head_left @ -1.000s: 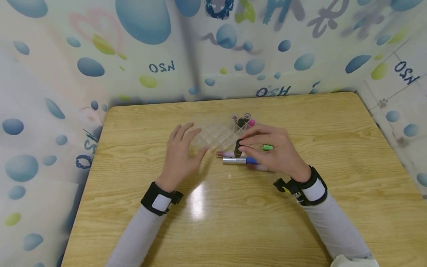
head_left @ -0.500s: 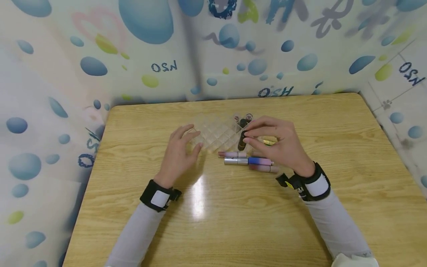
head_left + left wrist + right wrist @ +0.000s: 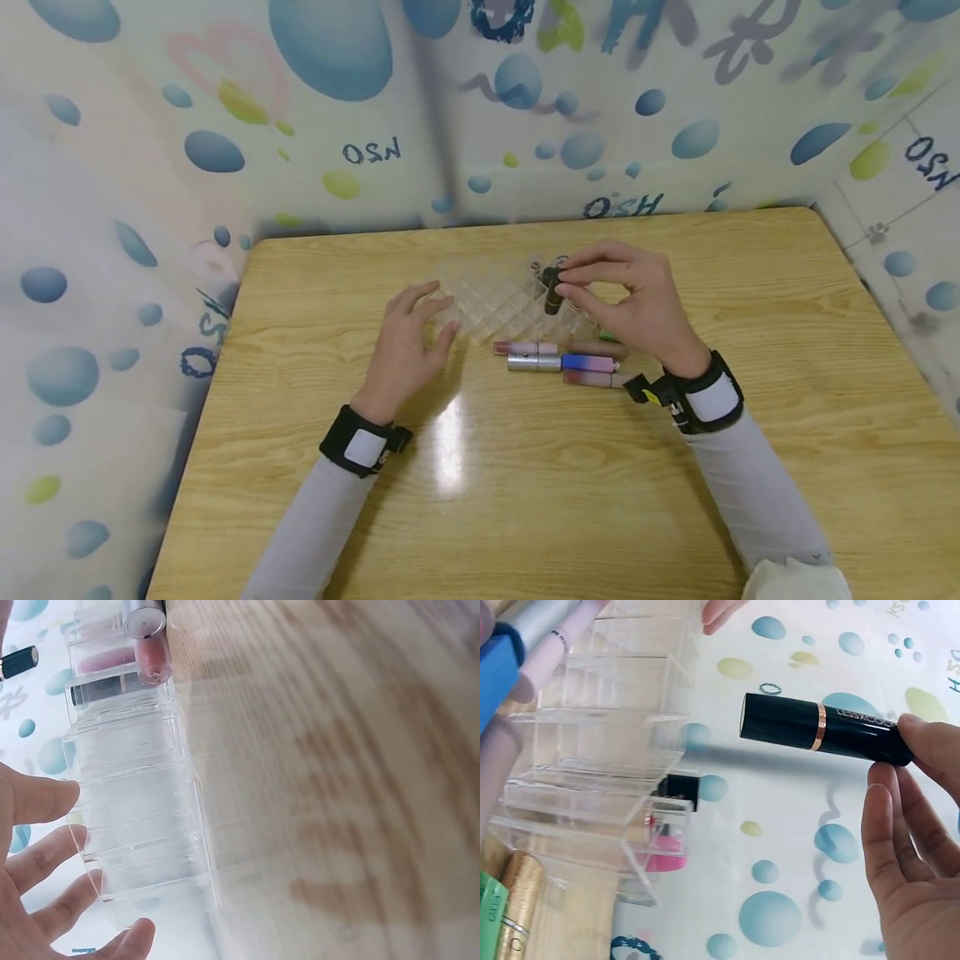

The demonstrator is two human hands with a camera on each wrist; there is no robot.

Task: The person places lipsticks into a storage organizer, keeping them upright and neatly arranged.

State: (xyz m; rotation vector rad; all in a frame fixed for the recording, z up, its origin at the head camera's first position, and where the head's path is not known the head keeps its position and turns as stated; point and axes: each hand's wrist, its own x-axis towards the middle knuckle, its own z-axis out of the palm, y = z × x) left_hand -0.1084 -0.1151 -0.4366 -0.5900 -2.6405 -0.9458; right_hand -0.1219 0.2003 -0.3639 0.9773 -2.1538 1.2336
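My right hand [image 3: 633, 304] pinches the top end of a black lipstick tube [image 3: 784, 724] with a rose-gold band. The tube hangs over the right part of a clear plastic organizer [image 3: 483, 308] divided into diamond-shaped compartments. In the right wrist view the tube's lower end is clear of the organizer walls. At the organizer's left end is my left hand [image 3: 405, 354], fingers spread and loosely bent, fingertips [image 3: 67, 793] right at its upper rim. Several cosmetics stand in the right-hand compartments, among them a black cap [image 3: 679, 793] and a pink one [image 3: 667, 855], partly hidden by my right hand in the head view.
In front of the organizer lie several lip gloss tubes, including a silver-and-blue one [image 3: 534, 362] and pinkish ones [image 3: 588, 378]. A gold tube [image 3: 523, 892] and a green item [image 3: 489, 915] lie close by. Behind the wooden table [image 3: 525, 483] hangs a patterned backdrop [image 3: 525, 125].
My right hand has carried the lipstick tube away from me and slightly right, from above the loose tubes to over the organizer's right compartments. The left hand stays nearly still at the organizer's left end.
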